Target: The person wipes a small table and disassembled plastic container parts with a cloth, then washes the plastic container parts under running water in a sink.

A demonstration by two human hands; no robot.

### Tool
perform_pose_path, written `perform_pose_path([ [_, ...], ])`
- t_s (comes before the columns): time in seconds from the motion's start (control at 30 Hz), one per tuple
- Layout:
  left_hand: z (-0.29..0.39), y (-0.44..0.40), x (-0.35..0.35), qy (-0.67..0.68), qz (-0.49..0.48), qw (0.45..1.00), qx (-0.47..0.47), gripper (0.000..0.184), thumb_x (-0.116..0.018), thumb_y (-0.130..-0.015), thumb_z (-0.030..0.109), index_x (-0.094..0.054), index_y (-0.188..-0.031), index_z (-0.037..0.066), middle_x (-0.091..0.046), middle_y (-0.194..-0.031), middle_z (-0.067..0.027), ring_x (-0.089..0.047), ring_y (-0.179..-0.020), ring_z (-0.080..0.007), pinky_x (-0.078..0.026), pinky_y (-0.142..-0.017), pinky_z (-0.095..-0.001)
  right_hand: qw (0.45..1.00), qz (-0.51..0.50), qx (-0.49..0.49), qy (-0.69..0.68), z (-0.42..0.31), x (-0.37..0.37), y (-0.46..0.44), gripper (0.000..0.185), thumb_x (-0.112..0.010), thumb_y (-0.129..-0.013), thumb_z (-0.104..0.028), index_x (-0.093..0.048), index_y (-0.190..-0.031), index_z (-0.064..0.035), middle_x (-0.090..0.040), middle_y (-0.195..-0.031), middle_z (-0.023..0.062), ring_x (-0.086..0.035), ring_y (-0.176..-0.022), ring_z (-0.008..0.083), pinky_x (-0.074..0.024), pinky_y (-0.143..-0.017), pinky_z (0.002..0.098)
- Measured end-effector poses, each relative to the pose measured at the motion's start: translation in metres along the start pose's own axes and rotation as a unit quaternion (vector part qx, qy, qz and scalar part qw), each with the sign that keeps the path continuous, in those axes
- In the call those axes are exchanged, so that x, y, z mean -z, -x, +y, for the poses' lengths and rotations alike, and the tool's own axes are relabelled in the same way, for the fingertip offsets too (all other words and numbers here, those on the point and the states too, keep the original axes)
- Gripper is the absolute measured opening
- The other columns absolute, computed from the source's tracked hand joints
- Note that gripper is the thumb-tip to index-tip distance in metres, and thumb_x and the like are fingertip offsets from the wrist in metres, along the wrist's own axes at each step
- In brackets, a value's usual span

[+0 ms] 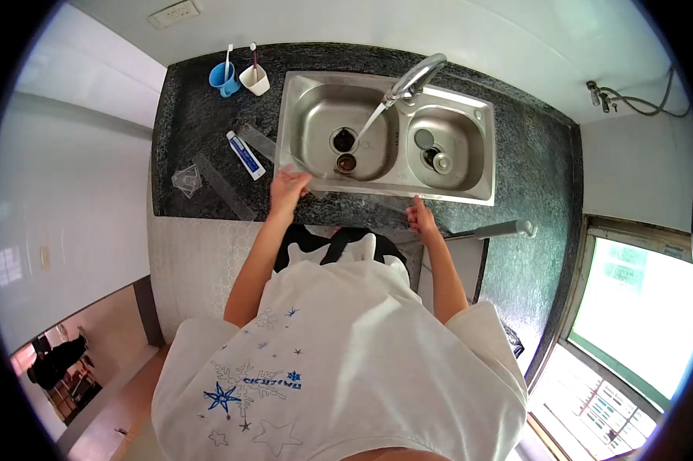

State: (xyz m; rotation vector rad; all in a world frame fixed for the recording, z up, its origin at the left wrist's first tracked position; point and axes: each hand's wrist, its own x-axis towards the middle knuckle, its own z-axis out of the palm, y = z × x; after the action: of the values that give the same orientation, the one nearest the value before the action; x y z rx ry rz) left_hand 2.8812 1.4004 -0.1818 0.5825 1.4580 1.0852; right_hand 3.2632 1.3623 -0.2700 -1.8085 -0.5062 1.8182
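At the sink's front left corner, my left hand is closed, its fingers pinching what looks like a clear plastic strip. The strip runs along the front rim of the steel sink and is hard to make out. My right hand is at the counter's front edge, fingers curled and pinched at the strip's other end. Another clear strip lies on the dark counter to the left, and a third clear strip lies beside the sink. Water runs from the faucet into the left basin.
A toothpaste tube lies left of the sink. Behind it stand a blue cup and a white cup, each with a toothbrush. Crumpled clear plastic sits far left. A grey-handled object lies right of my right hand.
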Motion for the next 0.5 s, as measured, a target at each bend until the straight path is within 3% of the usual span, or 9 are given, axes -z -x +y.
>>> perform_pose_path([
  [0.13,-0.017,-0.011,-0.056,-0.025,-0.011,1.0,0.015,0.054,-0.072,-0.082,0.01,-0.04,-0.124,-0.003,-0.063,-0.088,-0.0109,-0.058,-0.066,-0.0155,-0.047,-0.058,-0.0279,0.999,-0.001,-0.008,0.036,0.004,0.009,-0.003,0.058,-0.047,-0.092,-0.061,-0.056,-0.083,-0.005,-0.048,-0.057,0.0004,-0.038,-0.042,0.0108,-0.0304,-0.04,0.0266],
  [0.2,-0.017,-0.016,-0.079,-0.017,-0.054,0.997,0.046,0.047,-0.068,-0.084,0.007,-0.039,-0.12,-0.002,-0.061,-0.081,-0.0105,-0.059,-0.063,-0.0163,-0.048,-0.057,-0.0298,0.975,0.126,0.137,0.123,0.01,0.009,-0.011,0.06,-0.045,-0.092,-0.061,-0.054,-0.082,-0.0028,-0.05,-0.058,0.0038,-0.043,-0.044,0.0141,-0.035,-0.042,0.0287],
  [0.23,-0.015,-0.019,-0.087,-0.032,-0.074,0.995,0.066,0.049,-0.066,-0.084,0.007,-0.037,-0.123,-0.002,-0.06,-0.077,-0.0109,-0.059,-0.062,-0.0167,-0.049,-0.056,-0.0308,0.958,0.176,0.163,0.16,0.012,0.008,-0.015,0.059,-0.045,-0.093,-0.058,-0.054,-0.081,-0.0014,-0.052,-0.059,0.0069,-0.048,-0.047,0.017,-0.0387,-0.045,0.032],
  [0.33,-0.027,-0.026,-0.102,-0.044,-0.132,0.987,0.078,0.048,-0.065,-0.085,0.008,-0.037,-0.123,-0.003,-0.061,-0.077,-0.0107,-0.06,-0.062,-0.016,-0.049,-0.055,-0.03,0.947,0.162,0.193,0.2,0.026,0.022,-0.031,0.055,-0.045,-0.093,-0.055,-0.056,-0.083,-0.0015,-0.054,-0.062,0.0086,-0.051,-0.05,0.0183,-0.0398,-0.047,0.0336],
  [0.37,-0.024,-0.024,-0.106,-0.056,-0.14,0.986,0.076,0.045,-0.065,-0.086,0.01,-0.039,-0.12,-0.002,-0.061,-0.077,-0.0105,-0.06,-0.061,-0.0156,-0.049,-0.054,-0.0292,0.959,0.145,0.162,0.184,0.013,0.018,-0.013,0.053,-0.045,-0.093,-0.053,-0.055,-0.083,-0.0024,-0.056,-0.065,0.0091,-0.054,-0.055,0.0187,-0.0418,-0.052,0.0335],
  [0.5,-0.025,-0.029,-0.113,-0.079,-0.163,0.981,0.075,0.034,-0.065,-0.086,0.011,-0.042,-0.11,0.003,-0.06,-0.076,-0.0081,-0.061,-0.063,-0.0151,-0.05,-0.055,-0.0282,0.957,0.176,0.192,0.13,0.013,0.017,-0.004,0.056,-0.045,-0.092,-0.056,-0.057,-0.085,-0.0013,-0.057,-0.065,0.0106,-0.056,-0.059,0.0211,-0.0438,-0.056,0.0351],
])
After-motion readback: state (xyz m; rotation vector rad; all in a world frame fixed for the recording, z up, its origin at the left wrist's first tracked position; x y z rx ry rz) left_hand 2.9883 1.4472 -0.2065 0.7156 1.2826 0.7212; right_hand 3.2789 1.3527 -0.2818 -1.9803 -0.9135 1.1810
